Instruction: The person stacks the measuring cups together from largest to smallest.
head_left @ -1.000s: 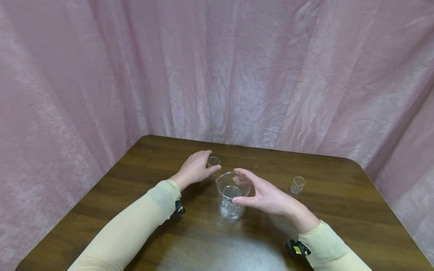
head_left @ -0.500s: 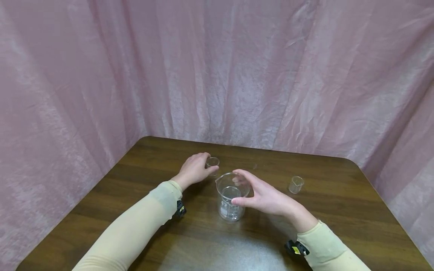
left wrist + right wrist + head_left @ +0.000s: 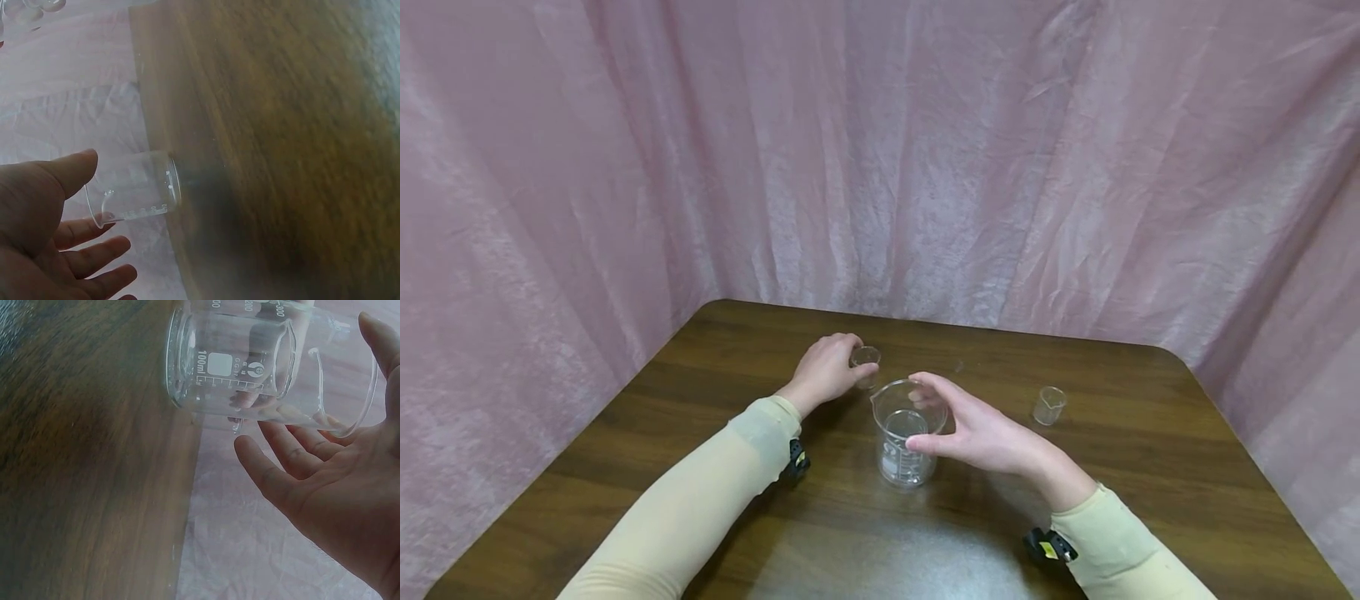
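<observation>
A large glass beaker (image 3: 904, 467) with a spout stands upright near the middle of the table, and a smaller beaker (image 3: 240, 362) marked 100ml is nested inside it. My right hand (image 3: 981, 429) holds the large one near its rim, thumb on the near side and fingers round the far side. Farther back and to the left, my left hand (image 3: 827, 371) pinches a small beaker (image 3: 134, 187) at its rim between thumb and index finger. The other left fingers stay loosely bent, apart from the glass. That beaker is upright, its base at the tabletop.
Another small beaker (image 3: 1049, 407) stands on the right side of the brown wooden table (image 3: 1150, 467). A tiny clear speck (image 3: 958, 365) lies on the wood toward the back. Pink curtains (image 3: 880, 167) hang behind the table edge.
The head view has turned slightly, so everything sits a little farther left in it. My hands and the beakers keep nearly the same places relative to each other.
</observation>
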Demonstrator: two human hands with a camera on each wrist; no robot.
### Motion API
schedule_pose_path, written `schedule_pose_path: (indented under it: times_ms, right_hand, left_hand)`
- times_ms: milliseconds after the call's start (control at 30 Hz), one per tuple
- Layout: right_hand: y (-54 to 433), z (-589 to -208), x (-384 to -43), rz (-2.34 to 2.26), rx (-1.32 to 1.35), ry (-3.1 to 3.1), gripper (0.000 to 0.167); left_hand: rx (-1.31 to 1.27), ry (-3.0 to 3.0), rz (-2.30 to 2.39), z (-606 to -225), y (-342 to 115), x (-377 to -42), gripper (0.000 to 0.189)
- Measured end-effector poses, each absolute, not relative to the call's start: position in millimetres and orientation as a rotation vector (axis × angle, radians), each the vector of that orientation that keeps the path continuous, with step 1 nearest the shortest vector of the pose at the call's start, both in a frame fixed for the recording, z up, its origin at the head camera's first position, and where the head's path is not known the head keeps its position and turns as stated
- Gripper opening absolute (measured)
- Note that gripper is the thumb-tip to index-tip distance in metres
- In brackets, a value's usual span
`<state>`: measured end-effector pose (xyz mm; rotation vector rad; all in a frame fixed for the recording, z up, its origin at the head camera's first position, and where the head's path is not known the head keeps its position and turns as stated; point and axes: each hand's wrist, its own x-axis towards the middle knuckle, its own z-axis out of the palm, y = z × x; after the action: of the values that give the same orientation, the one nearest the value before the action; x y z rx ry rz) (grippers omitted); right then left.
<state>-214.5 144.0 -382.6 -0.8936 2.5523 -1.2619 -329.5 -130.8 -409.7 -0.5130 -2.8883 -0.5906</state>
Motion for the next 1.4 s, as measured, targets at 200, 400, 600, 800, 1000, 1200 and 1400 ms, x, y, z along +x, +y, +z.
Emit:
schedule_pose_path:
  times_ms: [200, 400, 600, 800, 1000, 1200, 1400]
  right_hand:
    - [144.7, -383.4, -215.3, -1.262, -0.910, 2.543, 0.084]
    - [147.4, -382.6, -213.0, -1.255, -0.900, 2.548, 0.083]
    - [150.0, -382.4, -210.9, -1.253, -0.882, 2.547, 0.084]
    - [148.4, -384.2, -210.2, -1.256, -0.888, 2.527, 0.084]
    - [148.0, -384.2, -208.9, -1.246, -0.881, 2.538, 0.085]
    - [147.5, -382.9, -208.2, -1.244, -0.894, 2.543, 0.086]
    - [148.4, -382.1, -209.9, -1.242, -0.884, 2.547, 0.087]
  left_hand:
    - [-0.512, -2.896, -0.608, -413.8, -129.4, -328.3, 0.057]
    - [-0.514, -2.887, -0.618, -416.4, -127.0, -327.8, 0.056]
    - [-0.537, -2.886, -0.605, -415.0, -125.4, -326.3, 0.056]
    - [-0.545, -2.881, -0.618, -414.6, -128.6, -323.8, 0.053]
    - [-0.579, -2.870, -0.636, -408.5, -128.7, -321.1, 0.054]
    - [-0.579, -2.849, -0.644, -399.1, -129.6, -314.9, 0.053]
    - [-0.616, -2.825, -0.655, -387.0, -132.2, -307.6, 0.053]
